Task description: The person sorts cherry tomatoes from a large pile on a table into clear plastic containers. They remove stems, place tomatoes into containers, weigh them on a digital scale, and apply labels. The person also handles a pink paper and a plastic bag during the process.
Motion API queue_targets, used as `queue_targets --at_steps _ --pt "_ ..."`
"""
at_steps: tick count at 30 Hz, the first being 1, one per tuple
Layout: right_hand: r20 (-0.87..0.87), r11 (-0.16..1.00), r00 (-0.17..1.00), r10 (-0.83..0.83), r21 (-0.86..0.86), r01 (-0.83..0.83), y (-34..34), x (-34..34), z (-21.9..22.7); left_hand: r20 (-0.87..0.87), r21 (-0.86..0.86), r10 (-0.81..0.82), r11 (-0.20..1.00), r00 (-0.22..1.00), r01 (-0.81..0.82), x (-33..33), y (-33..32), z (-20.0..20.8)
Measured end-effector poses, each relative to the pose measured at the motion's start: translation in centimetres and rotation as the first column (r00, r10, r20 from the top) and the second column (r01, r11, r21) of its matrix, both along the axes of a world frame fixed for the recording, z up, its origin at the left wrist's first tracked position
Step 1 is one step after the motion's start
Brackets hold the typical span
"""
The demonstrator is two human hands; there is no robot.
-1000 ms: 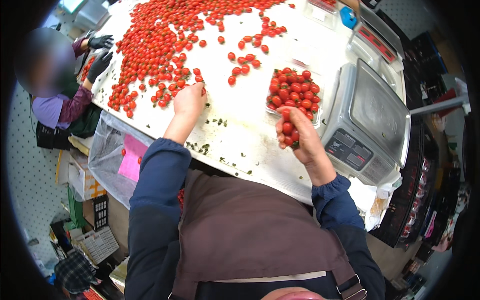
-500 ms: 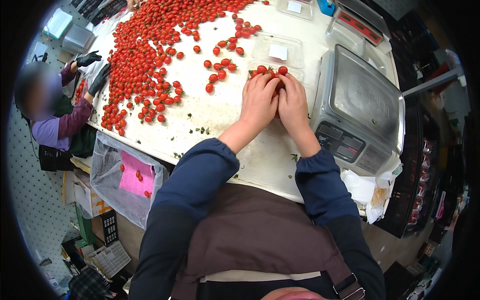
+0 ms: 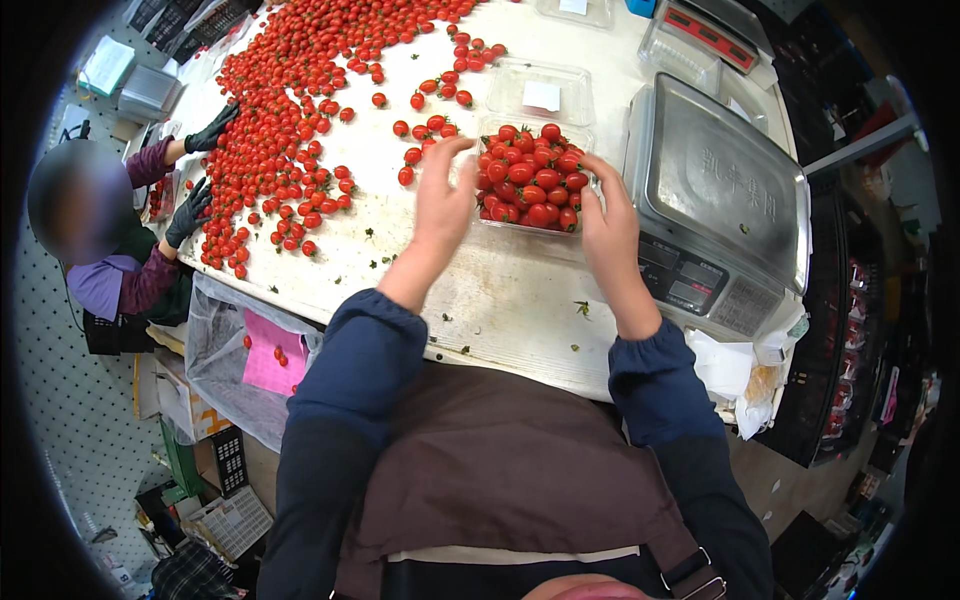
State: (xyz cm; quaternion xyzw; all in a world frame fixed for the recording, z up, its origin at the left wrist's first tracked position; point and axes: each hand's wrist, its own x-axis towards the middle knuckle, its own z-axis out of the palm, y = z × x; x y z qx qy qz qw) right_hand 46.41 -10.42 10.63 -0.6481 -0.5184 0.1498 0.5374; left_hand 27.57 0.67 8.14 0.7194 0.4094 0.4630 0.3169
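Two bare hands, fingers parted and curved, frame a clear plastic punnet at a packing table, the left hand (image 3: pixel 440 205) at its left side and the right hand (image 3: pixel 612 225) at its right. Each palm is spread rather than closed, with thumb apart from fingers; whether any fingertip touches the plastic cannot be told from this angle. The punnet (image 3: pixel 500 227) sits between the hands, slightly beyond the wrists, with neither hand clearly nearer to it. Its filled half looks almost square, and what appears to be its open lid (image 3: pixel 508 92) lies flat on the far side, so that the whole runs lengthwise from near to far. Cherry tomatoes (image 3: pixel 525 173) rise in a mound above the rim. Just right of the right hand stands a gray weighing scale (image 3: pixel 720 170); to the left of the punnet, a few loose tomatoes (image 3: pixel 428 128) dot the white table (image 3: pixel 510 295), bits of green leaf scattered nearer the worker. Farther left spreads a broad heap of tomatoes (image 3: pixel 285 110), where a co-worker's dark-gloved hands (image 3: pixel 188 215) rest at its edge, above a plastic-lined bin (image 3: pixel 225 370) holding a pink sheet (image 3: pixel 270 360).
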Motion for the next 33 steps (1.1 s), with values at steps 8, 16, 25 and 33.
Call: queue_targets --at_steps 8,16,25,33 --pt "0.014 0.997 0.998 0.055 -0.059 -0.054 -6.3 -2.7 -1.9 -0.404 0.109 0.277 0.961 0.872 -0.255 -9.7 3.9 -4.2" --pt "-0.159 0.997 0.984 0.082 0.017 -0.080 -6.3 -3.3 -1.1 -0.674 0.092 0.195 0.979 0.713 -0.180 -4.7 5.8 -3.3" --pt "-0.322 0.999 0.945 0.053 0.026 -0.047 -7.5 -2.7 -0.9 -0.142 0.129 0.077 0.990 0.987 -0.059 -1.2 2.7 0.0" --pt "-0.302 0.996 0.950 0.082 0.063 -0.067 -7.3 -2.6 -0.7 -0.171 -0.022 -0.073 0.997 0.983 0.071 -0.1 -3.5 0.8"
